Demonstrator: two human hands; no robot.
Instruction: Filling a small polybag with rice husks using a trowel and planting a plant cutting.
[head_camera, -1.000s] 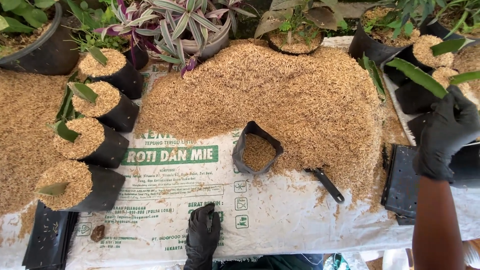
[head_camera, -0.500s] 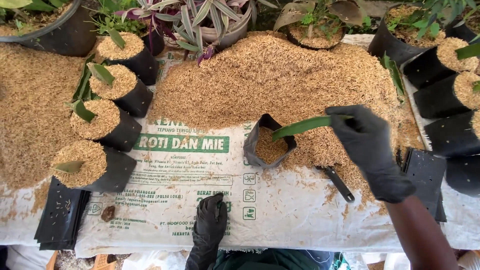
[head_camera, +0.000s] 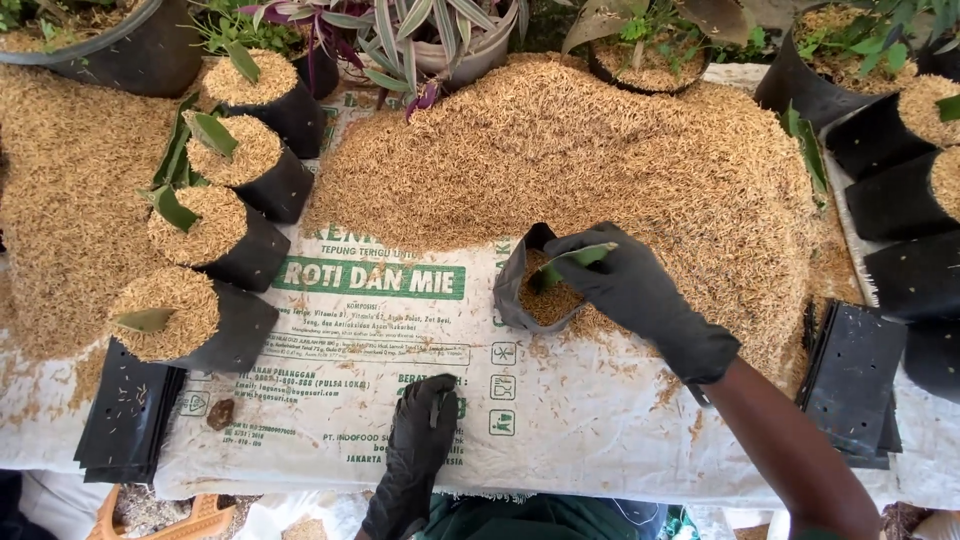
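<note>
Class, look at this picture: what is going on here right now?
A person in black gloves works at a husk pile on a printed sack. The right hand holds a green leaf cutting in a small black bag part-filled with husk. The left hand rests flat on the sack. Filled bags stand at left.

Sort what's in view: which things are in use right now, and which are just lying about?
In use: right hand, green leaf cutting, open black grow bag, husk pile.
Lying about: left hand resting on the printed sack, filled bags, flat empty bags.
</note>
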